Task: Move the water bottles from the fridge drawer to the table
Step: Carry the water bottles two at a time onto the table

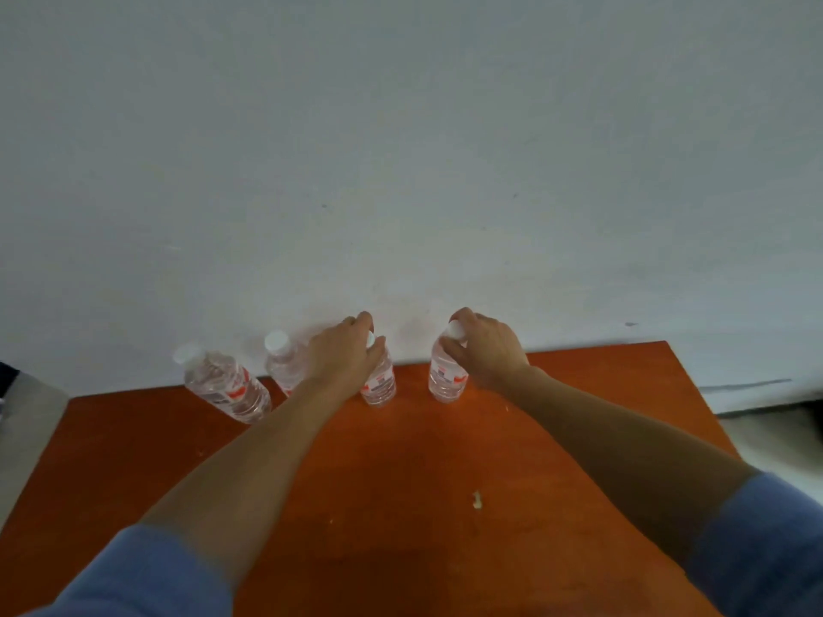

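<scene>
Several clear water bottles with white caps and red-and-white labels stand in a row along the far edge of the orange table [401, 460], against the wall. My left hand [345, 354] grips the top of one bottle [379, 387] from above. My right hand [483, 345] grips the cap end of another bottle [445, 378] to its right. Both held bottles stand upright with their bases on the table. Left of them stand two free bottles: one [225, 385] at the far left, one [283, 362] partly hidden behind my left wrist. The fridge drawer is out of view.
A plain white wall [401, 149] rises straight behind the table's far edge. A small pale chip [477, 500] marks the tabletop near the middle. Grey floor [31, 420] shows to the left of the table, pale floor to the right.
</scene>
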`<state>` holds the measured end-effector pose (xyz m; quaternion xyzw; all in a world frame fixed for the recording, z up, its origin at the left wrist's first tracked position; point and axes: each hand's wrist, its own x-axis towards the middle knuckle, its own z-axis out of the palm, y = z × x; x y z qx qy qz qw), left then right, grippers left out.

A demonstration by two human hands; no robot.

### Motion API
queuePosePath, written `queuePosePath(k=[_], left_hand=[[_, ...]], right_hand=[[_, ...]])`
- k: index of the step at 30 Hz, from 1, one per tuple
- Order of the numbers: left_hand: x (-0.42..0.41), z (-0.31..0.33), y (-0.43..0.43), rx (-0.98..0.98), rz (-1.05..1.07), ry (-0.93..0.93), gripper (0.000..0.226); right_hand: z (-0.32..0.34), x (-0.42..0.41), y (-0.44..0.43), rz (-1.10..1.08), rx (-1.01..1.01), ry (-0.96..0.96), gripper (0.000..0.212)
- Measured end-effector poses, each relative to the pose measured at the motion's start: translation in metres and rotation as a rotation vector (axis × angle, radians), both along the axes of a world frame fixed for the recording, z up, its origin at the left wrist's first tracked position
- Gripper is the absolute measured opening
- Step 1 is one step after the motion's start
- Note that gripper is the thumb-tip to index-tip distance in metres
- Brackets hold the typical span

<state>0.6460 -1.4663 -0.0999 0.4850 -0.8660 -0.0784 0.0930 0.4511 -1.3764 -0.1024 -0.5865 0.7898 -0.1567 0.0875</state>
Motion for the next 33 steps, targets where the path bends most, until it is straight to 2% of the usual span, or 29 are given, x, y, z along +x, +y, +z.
queuePosePath(k=[6,12,17,21,25,33], left_hand=[[-0.007,-0.014,-0.011,0.071,0.001,0.073,0.032],[-0.003,-0.004,-0.012,0.111,-0.056,-0.065,0.038],[-0.001,0.019,-0.003,-0.015,-0.088,-0.151,0.045],[-0.008,0.042,0.014,-0.108,-0.172,-0.152,0.038],[-0.027,0.060,0.052,-0.091,-0.329,-0.133,0.029],[-0.089,0.087,0.177,-0.133,-0.642,-0.222,0.029]], right_hand=[[-0.005,0.000,-0.012,-0.047,0.010,0.066,0.037],[-0.003,0.005,-0.011,-0.073,0.129,0.120,0.048],[0.014,0.005,0.013,-0.080,0.197,0.095,0.070],[0.029,0.001,0.055,-0.169,0.173,0.132,0.061],[0.037,-0.011,0.118,-0.267,0.196,0.153,0.048],[0.068,-0.050,0.289,-0.482,0.230,0.186,0.044]])
